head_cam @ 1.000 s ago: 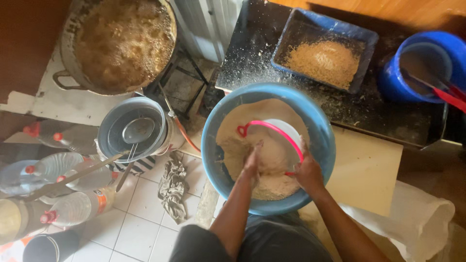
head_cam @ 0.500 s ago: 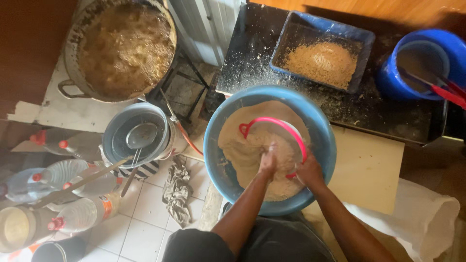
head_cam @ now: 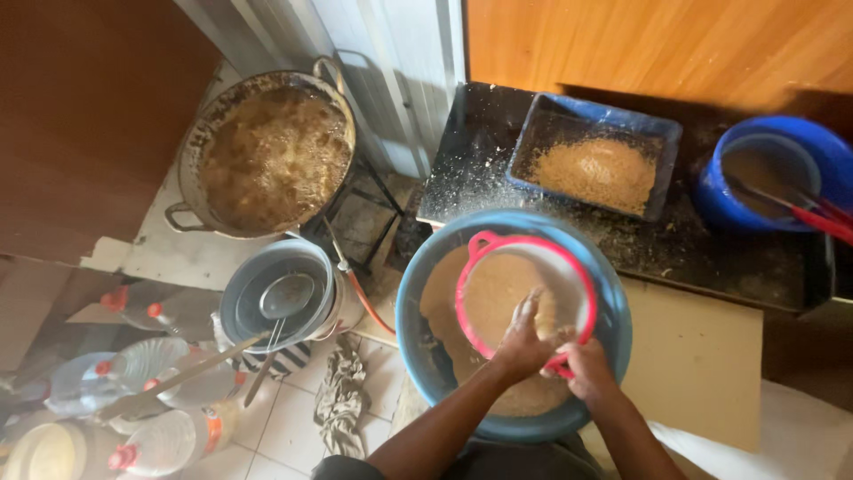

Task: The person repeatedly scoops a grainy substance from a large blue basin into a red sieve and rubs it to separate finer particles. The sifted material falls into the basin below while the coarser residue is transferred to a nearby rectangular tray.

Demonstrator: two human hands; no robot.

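Black counter (head_cam: 711,267) bears blue tray (head_cam: 662,151), blue bucket (head_cam: 711,191); tiled floor (head_cam: 284,427) holds rag (head_cam: 342,404), bottles (head_cam: 169,440).

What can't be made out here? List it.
Head view only:
- Basin bottom: hidden by sieve, flour and both hands.
- Sieve's near rim: covered by left hand and right hand.
- Bucket contents: shadowed; its red tool cut off by the right edge.
- Bottles: blurred, cut off at the bottom left.

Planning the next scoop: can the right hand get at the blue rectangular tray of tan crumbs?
Probably yes: the blue rectangular tray lies open-topped just beyond the blue basin, nothing between, though the right hand grips the red-rimmed sieve.
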